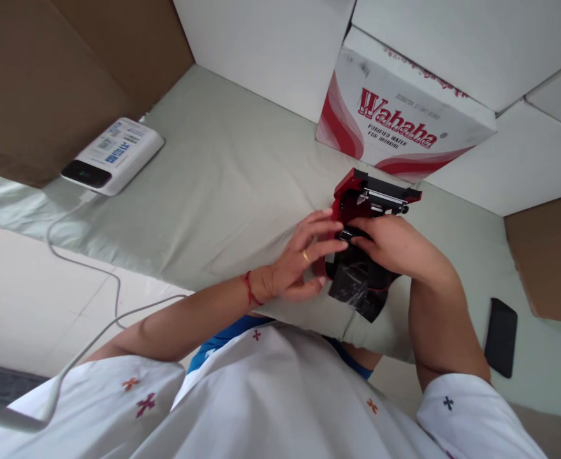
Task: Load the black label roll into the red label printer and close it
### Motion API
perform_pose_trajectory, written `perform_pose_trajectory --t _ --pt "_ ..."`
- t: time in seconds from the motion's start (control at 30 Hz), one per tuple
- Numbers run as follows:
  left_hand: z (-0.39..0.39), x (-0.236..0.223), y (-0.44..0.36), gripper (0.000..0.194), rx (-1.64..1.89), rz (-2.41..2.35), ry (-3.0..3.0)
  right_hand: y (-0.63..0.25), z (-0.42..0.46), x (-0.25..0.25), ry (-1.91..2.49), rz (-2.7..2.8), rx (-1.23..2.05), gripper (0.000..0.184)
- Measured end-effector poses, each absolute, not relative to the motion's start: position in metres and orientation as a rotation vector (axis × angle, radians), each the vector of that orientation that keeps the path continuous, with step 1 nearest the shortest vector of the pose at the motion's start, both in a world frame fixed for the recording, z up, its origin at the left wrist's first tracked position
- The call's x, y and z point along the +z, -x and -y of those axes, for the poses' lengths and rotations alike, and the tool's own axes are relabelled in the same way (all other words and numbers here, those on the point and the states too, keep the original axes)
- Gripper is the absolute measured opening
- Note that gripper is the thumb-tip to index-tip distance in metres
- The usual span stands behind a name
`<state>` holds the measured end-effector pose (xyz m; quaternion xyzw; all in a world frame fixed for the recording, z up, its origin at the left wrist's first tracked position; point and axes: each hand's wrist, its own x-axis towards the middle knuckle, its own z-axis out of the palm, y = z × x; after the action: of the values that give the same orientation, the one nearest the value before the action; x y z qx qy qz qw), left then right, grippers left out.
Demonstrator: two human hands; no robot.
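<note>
A red and black device (342, 191) lies on the covered surface in front of me, its lid raised at the far side, with a metal bar across it. My left hand (304, 255) holds it by the left edge, fingers spread over the wall and fingertips reaching inside. From the right, my right hand (395, 245) dips into the opening, its fingers bent around something small and dark that I cannot make out. Crumpled, shiny black plastic film (359, 287) hangs from the near end below both hands. Much of the interior is hidden by my fingers.
Behind the device stands a white and red Wahaha water carton (400, 121). On the left lies a white box-shaped device (115, 156) with a grey cable (113, 274) running towards me. A black phone (500, 338) rests at right. Brown cardboard (548, 255) borders the right side.
</note>
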<state>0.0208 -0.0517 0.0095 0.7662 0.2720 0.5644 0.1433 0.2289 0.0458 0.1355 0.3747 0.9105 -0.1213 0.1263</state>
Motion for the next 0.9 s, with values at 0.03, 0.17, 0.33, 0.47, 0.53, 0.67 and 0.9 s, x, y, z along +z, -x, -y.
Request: perform_pose_trajectory --t 0.03,0.17,0.33,0.47,0.53,0.67,0.9 --pt "0.055 0.01 -0.022 0.066 1.647 -0.798 -2.29 -0.224 -0.046 0.137 -1.087 -2.595 -0.324 0.03" --pt "0.065 0.01 -0.03 0.053 1.748 -0.911 -2.469 -0.209 -0.049 0.14 -1.049 -2.411 -0.285 0.03" --pt "0.068 0.013 -0.034 0.027 1.792 -0.962 -2.612 -0.215 -0.045 0.138 -1.034 -2.487 -0.272 0.029" --pt "0.07 0.013 -0.034 0.02 1.795 -0.999 -2.669 -0.234 -0.025 0.153 -1.013 -2.904 -0.634 0.028" --pt "0.071 0.012 -0.034 0.021 1.791 -0.997 -2.684 -0.243 -0.019 0.158 -1.333 -3.181 -0.716 0.028" --pt "0.07 0.014 -0.034 0.022 1.84 -1.019 -2.674 -0.257 -0.032 0.137 -1.958 -3.432 -0.131 0.04" --pt "0.071 0.02 -0.037 0.021 1.902 -1.081 -2.625 -0.272 -0.018 0.088 -1.795 -3.561 -0.36 0.035"
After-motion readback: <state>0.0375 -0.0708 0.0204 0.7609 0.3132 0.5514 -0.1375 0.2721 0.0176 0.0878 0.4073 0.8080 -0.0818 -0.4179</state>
